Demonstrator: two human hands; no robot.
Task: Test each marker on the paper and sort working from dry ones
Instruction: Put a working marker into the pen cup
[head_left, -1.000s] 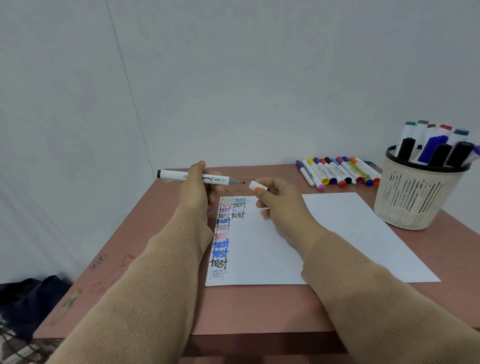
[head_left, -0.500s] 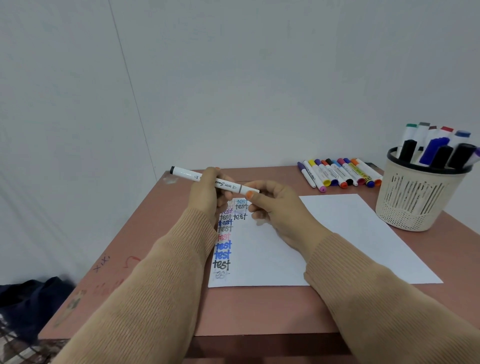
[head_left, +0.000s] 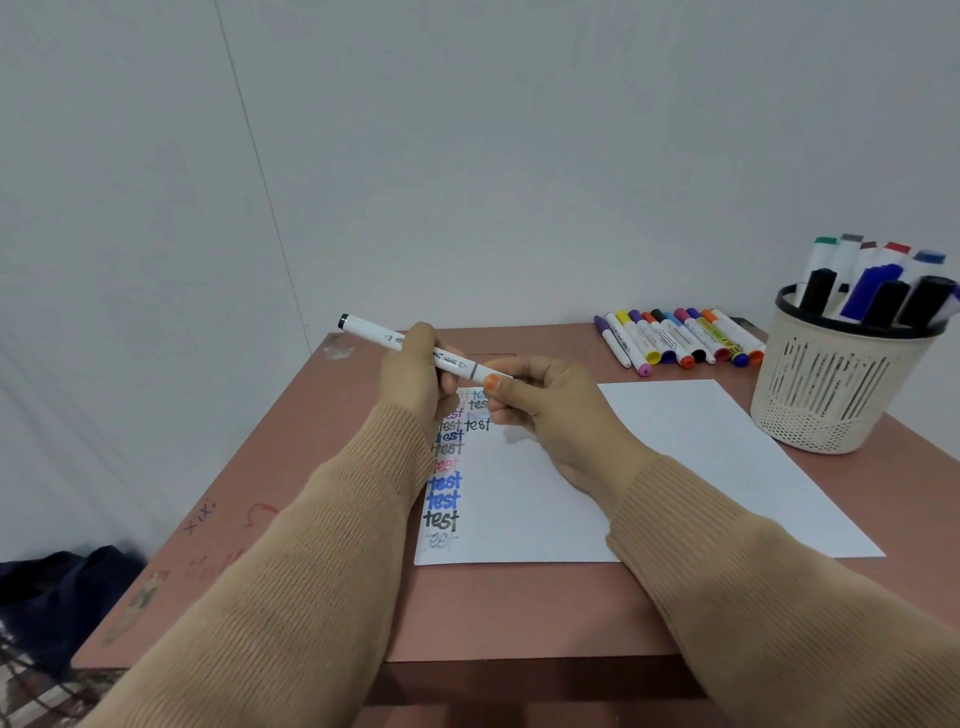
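My left hand (head_left: 413, 376) grips a white marker (head_left: 384, 334) by its middle, held slanted above the top left of the white paper (head_left: 649, 467). My right hand (head_left: 550, 405) pinches the marker's white cap at the right end, and the cap sits on the marker. A column of coloured "test" words (head_left: 444, 491) runs down the paper's left edge. Several capped markers lie in a row (head_left: 675, 340) at the back of the table. A cream basket (head_left: 836, 384) at the right holds several upright markers.
The pinkish table (head_left: 291, 493) has scribbles near its left edge. Grey walls stand close behind and to the left. A dark cloth (head_left: 57, 582) lies on the floor at the left, below the table.
One second ago the cap was off, held apart in my right hand. The hands have come together and the cap is now on the marker's tip.
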